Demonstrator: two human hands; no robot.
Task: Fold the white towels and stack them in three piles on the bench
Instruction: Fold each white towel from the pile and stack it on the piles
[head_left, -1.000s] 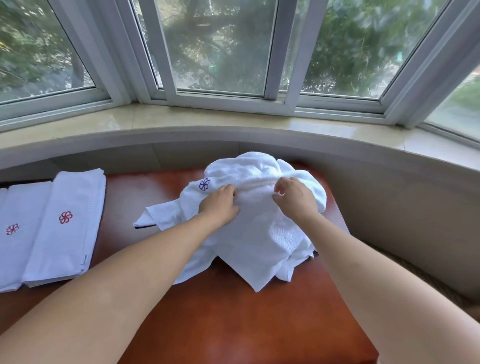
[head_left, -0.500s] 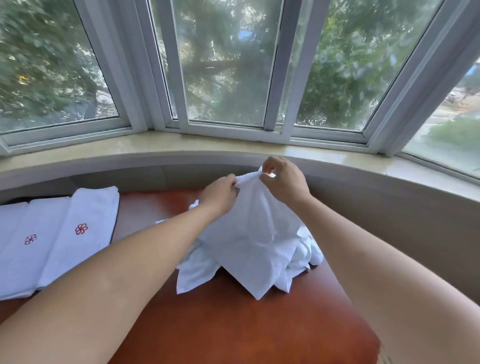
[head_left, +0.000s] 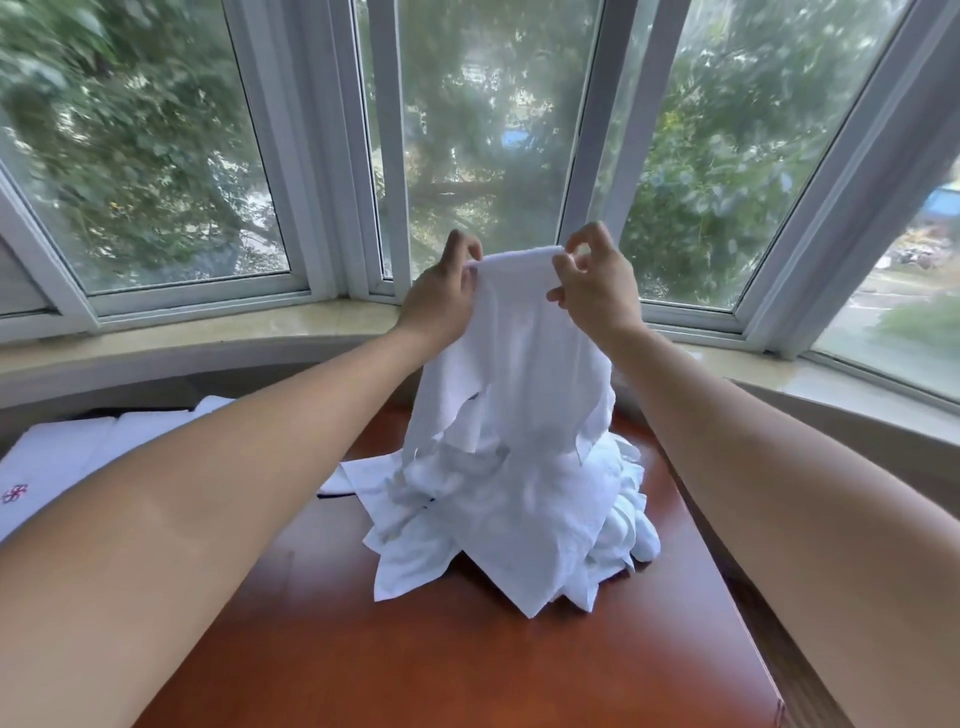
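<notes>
1. Head view, my hands: my left hand (head_left: 445, 291) and my right hand (head_left: 592, 283) are both raised in front of the window (head_left: 488, 130). Each pinches one end of the top edge of a single white towel (head_left: 511, 364), thumb and fingers closed on the cloth. The two hands are near one another, with a short run of edge taut between them.

2. Head view, the held towel: it hangs down from my hands, and its lower end rests on the heap of unfolded towels (head_left: 514, 519). I judge it not yet free of the heap.

3. Head view, the heap: it sits crumpled on the brown surface (head_left: 467, 665), towards the middle and right. Several towels appear to be in it; I cannot count them.

4. Head view, finished work: folded towels (head_left: 78, 447) lie flat at the far left of the surface, well apart from the heap, one bearing a red emblem (head_left: 14, 492). My left forearm covers part of them. I make out at least two side by side; whether a third pile exists I cannot tell.

5. Assessment: folding has begun, and much of it is outstanding. The held towel has no fold in it, and the heap remains to be worked through.
</notes>
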